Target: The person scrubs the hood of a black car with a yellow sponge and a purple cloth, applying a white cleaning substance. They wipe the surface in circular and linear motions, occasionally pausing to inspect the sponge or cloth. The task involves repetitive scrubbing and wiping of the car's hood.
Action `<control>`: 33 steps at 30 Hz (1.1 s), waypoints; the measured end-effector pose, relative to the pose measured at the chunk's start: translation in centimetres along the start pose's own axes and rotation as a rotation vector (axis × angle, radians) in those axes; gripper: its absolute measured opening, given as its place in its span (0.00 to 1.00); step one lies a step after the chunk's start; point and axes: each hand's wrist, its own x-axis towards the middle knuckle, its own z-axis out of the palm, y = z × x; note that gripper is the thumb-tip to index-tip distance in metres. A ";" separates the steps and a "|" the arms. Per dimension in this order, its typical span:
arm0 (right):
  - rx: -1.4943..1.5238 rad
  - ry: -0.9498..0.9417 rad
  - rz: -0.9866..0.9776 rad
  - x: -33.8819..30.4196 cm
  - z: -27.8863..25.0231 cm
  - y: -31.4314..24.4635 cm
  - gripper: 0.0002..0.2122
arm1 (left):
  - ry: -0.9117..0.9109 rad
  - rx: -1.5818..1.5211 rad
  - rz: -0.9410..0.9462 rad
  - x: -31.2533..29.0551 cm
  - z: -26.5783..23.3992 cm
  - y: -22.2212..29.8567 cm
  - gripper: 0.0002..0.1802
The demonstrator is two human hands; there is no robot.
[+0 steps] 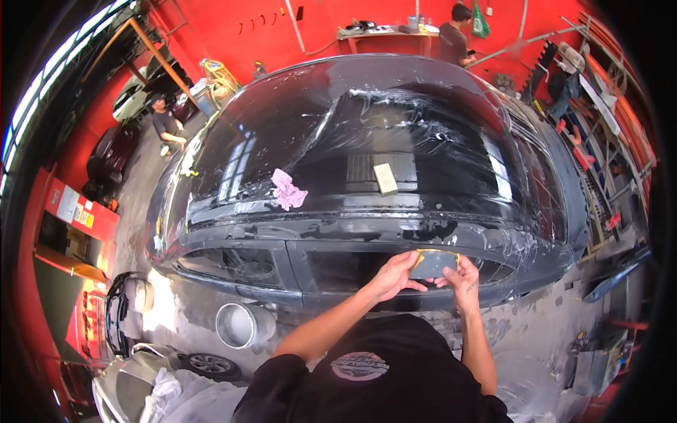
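Note:
Both my hands hold a piece of sandpaper (434,265), dark grey on its face with yellow along the upper edge and corners. My left hand (395,276) grips its left end and my right hand (463,283) its right end, thumb on the grey face. It is held up in front of the side windows of a dark car (338,243). On the wet, white-streaked roof (310,134) lie a pale yellow rectangular block (386,179) and a crumpled pink cloth (288,189).
A metal bucket (245,326) stands on the floor to my left, near a wheel (210,364) and plastic sheeting (187,398). One person (167,127) is at the far left, another (455,35) by a bench (386,33). Racks of parts (599,92) line the right.

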 end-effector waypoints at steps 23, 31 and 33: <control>-0.353 -0.268 -0.073 5.4 5.5 -0.9 0.13 | 0.016 0.056 0.219 -3.3 -3.0 2.8 0.30; -0.407 -0.165 -0.248 4.8 9.6 -1.7 0.26 | 0.093 -0.038 0.286 -6.2 -3.0 5.4 0.32; -0.484 -0.181 -0.255 4.8 10.3 -1.8 0.24 | 0.105 -0.012 0.294 -6.7 -3.7 5.7 0.33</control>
